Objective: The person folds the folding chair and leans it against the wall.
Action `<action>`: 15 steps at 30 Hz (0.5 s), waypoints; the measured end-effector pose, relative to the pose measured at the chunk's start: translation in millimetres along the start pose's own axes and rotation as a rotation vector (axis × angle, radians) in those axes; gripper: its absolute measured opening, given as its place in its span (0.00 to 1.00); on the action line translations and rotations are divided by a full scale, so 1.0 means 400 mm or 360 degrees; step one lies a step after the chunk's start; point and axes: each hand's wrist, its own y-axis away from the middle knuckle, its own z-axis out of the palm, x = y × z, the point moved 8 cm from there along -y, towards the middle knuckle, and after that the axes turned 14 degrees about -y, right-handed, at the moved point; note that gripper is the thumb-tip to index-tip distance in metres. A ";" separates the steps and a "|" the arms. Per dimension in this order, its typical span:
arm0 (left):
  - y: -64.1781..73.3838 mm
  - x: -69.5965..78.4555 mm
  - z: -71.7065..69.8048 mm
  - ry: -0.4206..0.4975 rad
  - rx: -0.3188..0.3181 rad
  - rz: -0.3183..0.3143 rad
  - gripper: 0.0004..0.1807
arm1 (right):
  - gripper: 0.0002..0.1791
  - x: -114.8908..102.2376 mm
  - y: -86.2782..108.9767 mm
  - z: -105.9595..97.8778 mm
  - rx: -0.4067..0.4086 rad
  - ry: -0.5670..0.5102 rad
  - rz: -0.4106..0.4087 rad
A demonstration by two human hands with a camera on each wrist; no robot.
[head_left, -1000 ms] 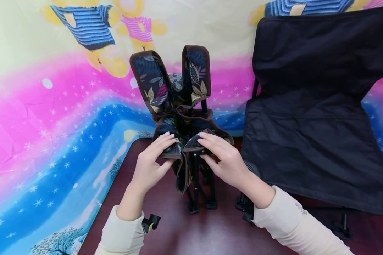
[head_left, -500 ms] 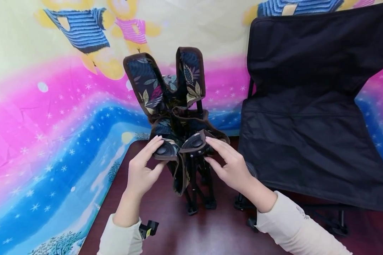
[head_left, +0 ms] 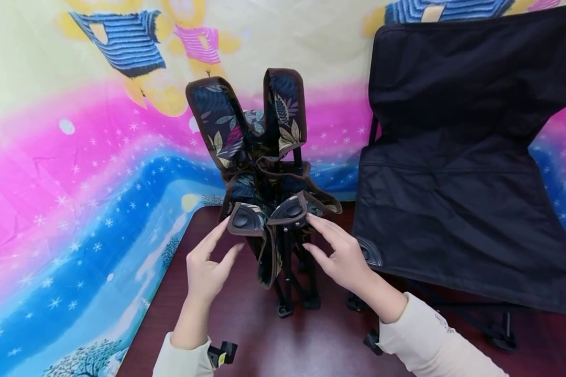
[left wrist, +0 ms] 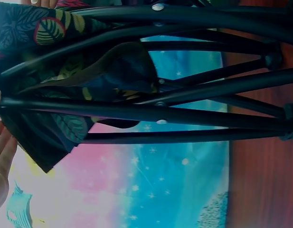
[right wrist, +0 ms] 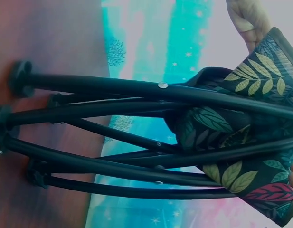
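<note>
A folding chair [head_left: 283, 183] with dark leaf-print fabric and brown edging stands partly folded on the table, its two back corners raised. Its black leg tubes [left wrist: 193, 114] cross close together in the left wrist view, and again in the right wrist view, where the printed fabric [right wrist: 222, 128] hangs among them. My left hand [head_left: 207, 267] has its fingertips at the outer edge of the left front corner [head_left: 246, 220], thumb spread below. At the right front corner [head_left: 290, 210], my right hand [head_left: 341, 251] stands likewise, fingers extended at the edge. Neither hand curls round the fabric.
A larger black folding chair [head_left: 453, 173] stands unfolded to the right, close to my right forearm. The table [head_left: 283, 345] is dark red and glossy. Behind it hangs a cartoon-print cloth [head_left: 99, 157].
Both hands have loosened from the chair's front corners and drawn outward to their edges, uncovering the round black corner caps. The chair has stayed in place, while the view shifted slightly.
</note>
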 end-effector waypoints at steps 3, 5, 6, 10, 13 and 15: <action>0.012 0.000 -0.009 -0.0007 0.0059 -0.0070 0.25 | 0.25 0.004 0.011 0.004 -0.0001 0.0001 0.0016; 0.028 -0.015 -0.009 0.0018 0.0093 -0.0120 0.24 | 0.25 0.009 0.019 0.009 -0.0010 0.0002 0.0033; 0.037 -0.029 -0.005 0.0047 0.0100 -0.0138 0.24 | 0.25 0.010 0.022 0.011 -0.0015 0.0004 0.0039; 0.081 -0.084 0.019 0.0138 0.0064 -0.0197 0.23 | 0.25 0.018 0.035 0.020 -0.0031 0.0016 0.0070; 0.108 -0.107 0.038 0.0155 0.0007 -0.0228 0.21 | 0.26 0.026 0.046 0.023 -0.0039 0.0020 0.0110; 0.124 -0.114 0.048 0.0161 -0.0029 -0.0259 0.19 | 0.26 0.033 0.055 0.025 -0.0046 0.0022 0.0139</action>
